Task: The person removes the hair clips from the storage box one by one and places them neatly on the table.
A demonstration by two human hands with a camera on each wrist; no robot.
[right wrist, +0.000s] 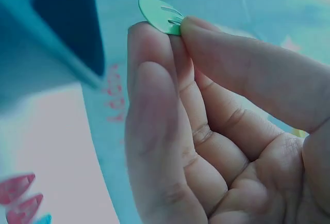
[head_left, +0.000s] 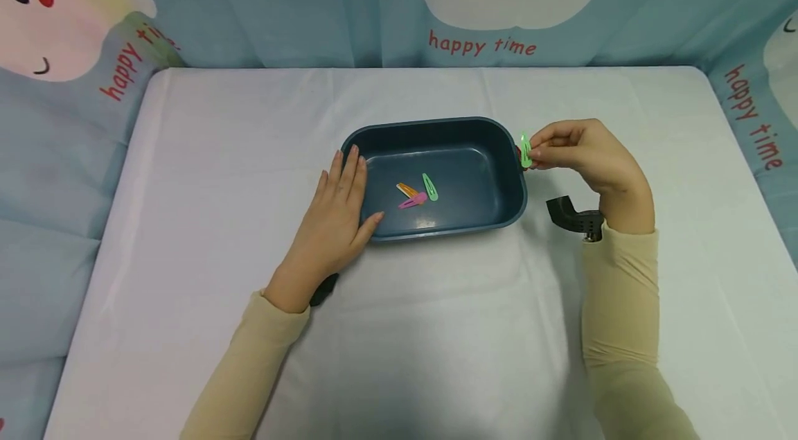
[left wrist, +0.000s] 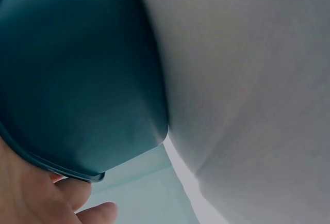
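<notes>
A dark blue basin (head_left: 467, 183) (left wrist: 77, 79) (right wrist: 67, 22) holds two small clips, one orange and one pink, touching or overlapping, and a green clip (head_left: 430, 187) just beside them. My left hand (head_left: 330, 218) (left wrist: 41, 198) rests on the basin's left rim with its fingers straight. Just outside the right rim, my right hand (head_left: 586, 156) (right wrist: 221, 126) pinches another green clip (head_left: 526, 151) (right wrist: 161, 15) between thumb and fingertips. Behind that clip, something small and red shows by the rim, partly hidden.
The basin stands on a white cloth-covered table (head_left: 218, 218) with a printed blue curtain (head_left: 280, 3) around it. At the lower left of the right wrist view are red pointed shapes (right wrist: 25, 209) and a bit of blue. A black device is at each wrist.
</notes>
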